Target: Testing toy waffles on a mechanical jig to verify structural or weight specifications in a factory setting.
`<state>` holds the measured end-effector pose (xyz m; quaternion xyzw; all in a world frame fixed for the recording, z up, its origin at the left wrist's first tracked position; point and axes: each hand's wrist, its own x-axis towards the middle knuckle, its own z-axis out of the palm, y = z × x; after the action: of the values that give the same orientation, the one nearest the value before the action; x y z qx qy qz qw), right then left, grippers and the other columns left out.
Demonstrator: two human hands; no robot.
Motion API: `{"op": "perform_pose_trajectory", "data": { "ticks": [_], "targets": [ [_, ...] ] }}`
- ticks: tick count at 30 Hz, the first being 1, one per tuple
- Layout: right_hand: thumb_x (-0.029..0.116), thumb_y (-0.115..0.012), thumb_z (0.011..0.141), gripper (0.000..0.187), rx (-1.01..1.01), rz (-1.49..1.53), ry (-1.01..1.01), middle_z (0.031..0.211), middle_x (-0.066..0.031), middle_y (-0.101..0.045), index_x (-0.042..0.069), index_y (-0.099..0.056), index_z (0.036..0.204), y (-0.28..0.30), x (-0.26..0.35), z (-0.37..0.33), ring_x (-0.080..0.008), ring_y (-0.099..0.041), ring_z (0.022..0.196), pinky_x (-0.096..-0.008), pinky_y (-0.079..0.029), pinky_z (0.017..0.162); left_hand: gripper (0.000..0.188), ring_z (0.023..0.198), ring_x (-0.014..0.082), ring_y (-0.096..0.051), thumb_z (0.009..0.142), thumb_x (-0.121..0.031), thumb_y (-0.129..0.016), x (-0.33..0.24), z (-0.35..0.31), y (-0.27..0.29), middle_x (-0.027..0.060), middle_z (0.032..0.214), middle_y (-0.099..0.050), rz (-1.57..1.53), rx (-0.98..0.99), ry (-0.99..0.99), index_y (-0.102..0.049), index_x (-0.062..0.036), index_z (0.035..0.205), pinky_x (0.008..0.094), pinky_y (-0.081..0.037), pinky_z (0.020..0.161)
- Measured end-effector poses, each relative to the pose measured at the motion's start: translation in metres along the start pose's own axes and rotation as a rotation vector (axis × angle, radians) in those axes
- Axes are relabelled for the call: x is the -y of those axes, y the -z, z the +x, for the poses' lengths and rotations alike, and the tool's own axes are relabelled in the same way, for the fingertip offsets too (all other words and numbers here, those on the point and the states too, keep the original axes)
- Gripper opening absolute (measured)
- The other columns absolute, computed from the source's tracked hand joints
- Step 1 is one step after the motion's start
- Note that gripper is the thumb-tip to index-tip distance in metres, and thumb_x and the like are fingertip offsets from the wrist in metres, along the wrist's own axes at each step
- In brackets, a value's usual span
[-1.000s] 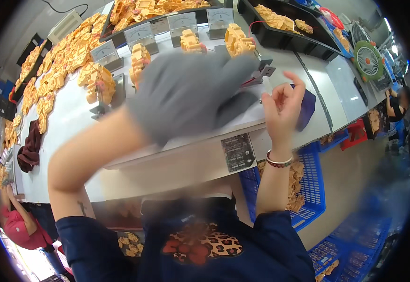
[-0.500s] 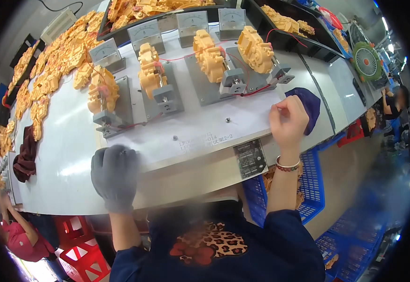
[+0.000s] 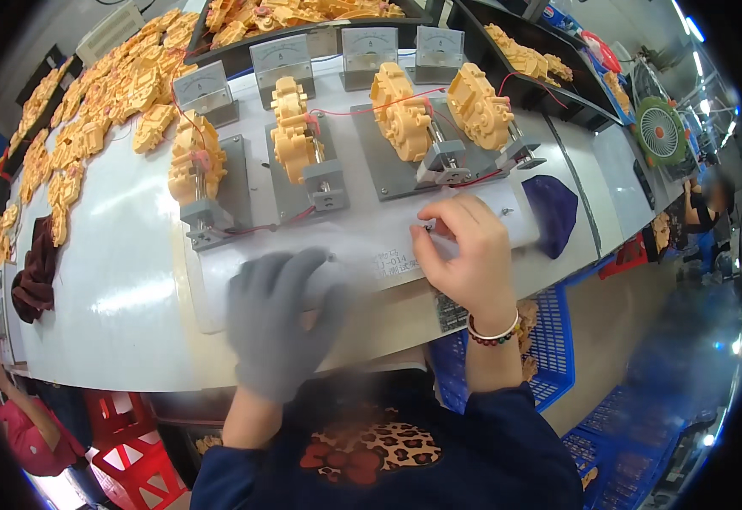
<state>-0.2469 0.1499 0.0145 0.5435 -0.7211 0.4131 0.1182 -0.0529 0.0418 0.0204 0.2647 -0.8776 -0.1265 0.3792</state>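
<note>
We see the tips of our bare right hand's (image 3: 470,255) fingers just beside a small silver metal toggle (image 3: 428,228) on the long white panel (image 3: 362,225), thumb and forefinger narrowly apart; we cannot tell whether they touch it. Our grey-gloved left hand (image 3: 277,319), blurred, has its fingers spread over the panel's front edge, well left of the toggle. Four yellow plastic housings (image 3: 400,110) stand beyond.

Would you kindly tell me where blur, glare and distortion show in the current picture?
Head view: the left hand is blurred, the right hand clearer; same view, glare whitens part of the table; same view, its near edge bows and the picture's corners go black.
</note>
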Motion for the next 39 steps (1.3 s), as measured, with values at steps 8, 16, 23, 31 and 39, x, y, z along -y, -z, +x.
{"op": "perform_pose_trajectory", "data": {
  "ticks": [8, 16, 23, 31, 39],
  "targets": [
    [0.003, -0.071, 0.072, 0.015, 0.065, 0.036, -0.047, 0.065, -0.0066, -0.053, 0.004, -0.056, 0.071, -0.004, -0.006, 0.000, -0.0191, -0.052, 0.056, -0.0298, -0.041, 0.051, 0.016, 0.070, 0.0290, -0.056, 0.074, -0.013, -0.075, -0.004, 0.008, -0.031, 0.0078, 0.071, -0.057, -0.018, 0.064, 0.032, -0.060, -0.0080, 0.077, 0.0391, -0.045, 0.062],
    [0.002, -0.069, 0.071, 0.015, 0.020, 0.013, 0.041, 0.063, -0.0069, -0.051, 0.003, -0.055, 0.071, -0.005, -0.009, -0.002, -0.0193, -0.050, 0.054, -0.0299, -0.039, 0.049, 0.016, 0.061, 0.0276, -0.053, 0.076, -0.010, -0.073, -0.004, 0.008, -0.031, 0.0065, 0.069, -0.055, -0.014, 0.047, 0.059, -0.058, -0.0072, 0.071, 0.0392, -0.042, 0.056],
    [0.003, -0.068, 0.071, 0.009, 0.012, 0.105, -0.048, 0.066, -0.0067, -0.054, 0.004, -0.060, 0.074, 0.008, -0.007, -0.002, -0.0207, -0.053, 0.059, -0.0308, -0.042, 0.053, 0.017, 0.076, 0.0288, -0.061, 0.070, -0.010, -0.075, 0.005, 0.005, 0.015, 0.0083, 0.080, -0.063, -0.057, 0.035, 0.085, -0.066, -0.0092, 0.084, 0.0389, -0.049, 0.068],
    [0.004, -0.069, 0.072, 0.009, 0.060, 0.229, -0.039, 0.072, -0.0080, -0.057, 0.003, -0.064, 0.079, 0.017, -0.020, 0.011, -0.0209, -0.056, 0.067, -0.0299, -0.046, 0.058, 0.012, 0.078, 0.0276, -0.062, 0.068, -0.005, -0.071, 0.049, -0.003, 0.032, 0.0091, 0.082, -0.064, 0.002, 0.100, 0.320, -0.068, -0.0067, 0.080, 0.0379, -0.050, 0.071],
    [0.003, -0.071, 0.070, 0.013, 0.168, 0.270, -0.148, 0.078, -0.0103, -0.059, 0.000, -0.064, 0.080, 0.012, -0.020, 0.010, -0.0234, -0.059, 0.075, -0.0297, -0.051, 0.065, 0.013, 0.079, 0.0289, -0.062, 0.071, -0.004, -0.070, 0.053, -0.005, 0.035, 0.0098, 0.083, -0.063, -0.068, 0.092, 0.310, -0.068, -0.0058, 0.084, 0.0376, -0.050, 0.071]
  ]
}}
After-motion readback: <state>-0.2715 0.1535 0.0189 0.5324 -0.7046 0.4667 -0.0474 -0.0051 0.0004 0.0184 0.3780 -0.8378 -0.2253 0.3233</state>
